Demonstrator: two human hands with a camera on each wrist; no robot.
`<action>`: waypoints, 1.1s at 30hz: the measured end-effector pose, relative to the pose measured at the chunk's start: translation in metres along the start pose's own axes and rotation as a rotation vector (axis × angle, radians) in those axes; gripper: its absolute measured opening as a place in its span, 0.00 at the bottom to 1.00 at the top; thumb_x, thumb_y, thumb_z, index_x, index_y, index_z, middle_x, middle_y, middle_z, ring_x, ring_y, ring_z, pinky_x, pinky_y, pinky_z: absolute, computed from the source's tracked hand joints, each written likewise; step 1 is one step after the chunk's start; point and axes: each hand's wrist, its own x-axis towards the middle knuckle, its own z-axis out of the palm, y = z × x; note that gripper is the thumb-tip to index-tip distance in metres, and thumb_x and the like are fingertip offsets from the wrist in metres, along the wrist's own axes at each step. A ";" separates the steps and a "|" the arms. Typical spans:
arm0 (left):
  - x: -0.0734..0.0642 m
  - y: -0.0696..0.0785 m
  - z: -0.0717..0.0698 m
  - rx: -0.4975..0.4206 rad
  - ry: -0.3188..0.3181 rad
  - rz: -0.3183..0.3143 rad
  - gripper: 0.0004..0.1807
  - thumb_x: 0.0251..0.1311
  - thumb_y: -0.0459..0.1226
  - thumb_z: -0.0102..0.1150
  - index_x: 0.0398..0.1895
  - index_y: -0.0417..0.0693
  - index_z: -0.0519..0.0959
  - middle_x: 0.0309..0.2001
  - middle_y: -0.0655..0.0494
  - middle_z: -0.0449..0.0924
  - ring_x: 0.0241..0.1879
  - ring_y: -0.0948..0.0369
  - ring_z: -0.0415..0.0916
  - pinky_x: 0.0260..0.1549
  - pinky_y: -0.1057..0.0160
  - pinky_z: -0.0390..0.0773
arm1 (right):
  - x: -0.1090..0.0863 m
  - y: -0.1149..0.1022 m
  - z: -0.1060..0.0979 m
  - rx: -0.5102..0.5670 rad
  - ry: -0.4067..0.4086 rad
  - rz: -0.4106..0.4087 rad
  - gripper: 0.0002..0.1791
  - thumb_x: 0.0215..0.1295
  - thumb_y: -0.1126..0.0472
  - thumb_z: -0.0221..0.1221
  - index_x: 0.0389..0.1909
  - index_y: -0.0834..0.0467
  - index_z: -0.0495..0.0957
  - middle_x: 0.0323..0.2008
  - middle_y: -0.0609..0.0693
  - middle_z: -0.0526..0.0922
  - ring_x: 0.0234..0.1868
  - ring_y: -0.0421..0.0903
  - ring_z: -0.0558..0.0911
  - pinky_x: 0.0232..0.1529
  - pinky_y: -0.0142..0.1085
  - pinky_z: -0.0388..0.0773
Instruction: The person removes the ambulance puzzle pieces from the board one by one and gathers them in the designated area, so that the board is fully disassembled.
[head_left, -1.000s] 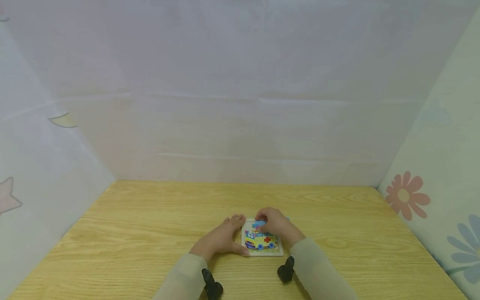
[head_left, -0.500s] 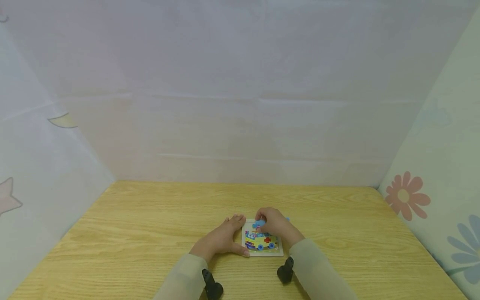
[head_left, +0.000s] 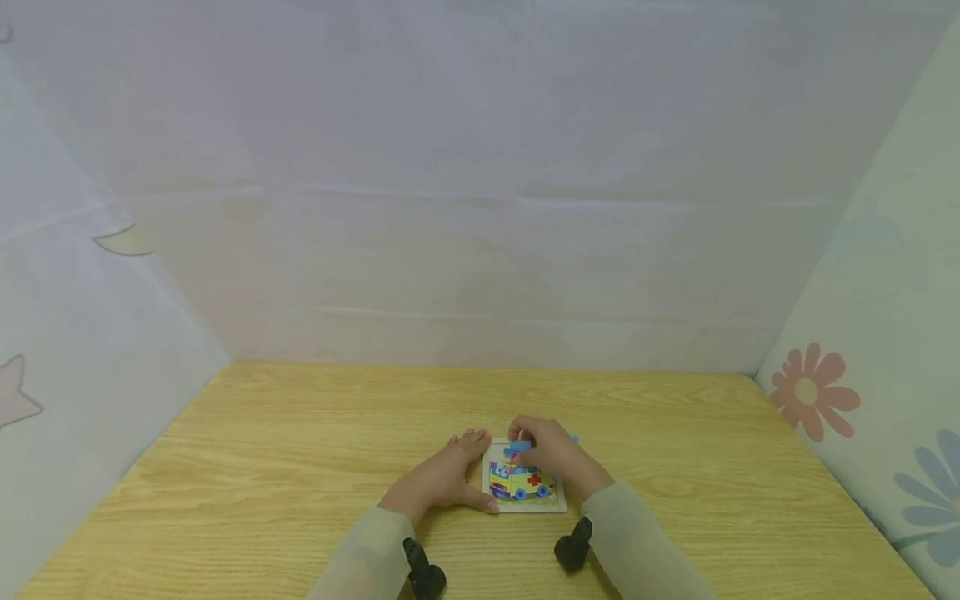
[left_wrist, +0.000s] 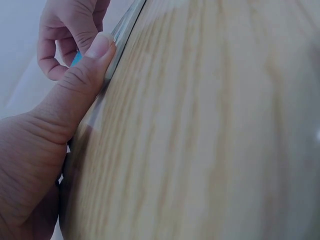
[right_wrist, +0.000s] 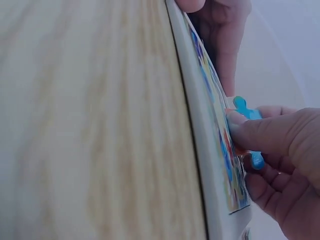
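Note:
A small wooden puzzle board (head_left: pixel 525 509) with a yellow ambulance picture lies on the table. My left hand (head_left: pixel 441 477) is spread at its left side, with the thumb on the near left corner and the fingertips at the far left corner. Over the far part of the board, my right hand (head_left: pixel 557 451) pinches a blue jigsaw piece (right_wrist: pixel 254 114) between thumb and fingers. In the right wrist view this piece is tilted up from the picture, its knobs showing on both sides of the thumb. The fingers behind it are partly hidden.
Just beyond the right hand, a bit of another blue piece (head_left: pixel 575 437) shows, mostly covered by that hand. Both sleeves carry black wrist devices (head_left: pixel 424 570). The wooden table (head_left: pixel 300 433) meets a pale cloth wall (head_left: pixel 480 250) at the back, with printed cloth on both sides.
The blue piece in my right hand has tipped slightly, and that hand has shifted a touch. My left hand and the board have stayed put.

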 end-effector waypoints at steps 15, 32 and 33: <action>0.000 0.001 0.001 -0.018 0.000 -0.005 0.60 0.36 0.61 0.68 0.71 0.45 0.53 0.73 0.50 0.47 0.71 0.41 0.39 0.66 0.41 0.51 | -0.001 0.022 0.005 0.284 0.094 0.089 0.13 0.58 0.62 0.62 0.46 0.56 0.80 0.39 0.48 0.80 0.38 0.43 0.75 0.41 0.37 0.76; 0.001 0.005 -0.001 -0.025 -0.001 -0.018 0.60 0.35 0.60 0.69 0.71 0.45 0.53 0.73 0.50 0.46 0.71 0.44 0.38 0.67 0.43 0.48 | -0.007 0.025 0.001 0.742 0.340 0.300 0.14 0.59 0.61 0.62 0.42 0.65 0.79 0.33 0.51 0.80 0.32 0.43 0.76 0.35 0.32 0.77; 0.001 0.005 -0.001 -0.025 -0.001 -0.017 0.60 0.35 0.61 0.69 0.71 0.45 0.53 0.73 0.50 0.46 0.71 0.44 0.38 0.67 0.43 0.48 | -0.008 0.025 0.000 0.755 0.352 0.305 0.14 0.59 0.61 0.62 0.43 0.66 0.79 0.34 0.51 0.80 0.33 0.43 0.76 0.35 0.31 0.77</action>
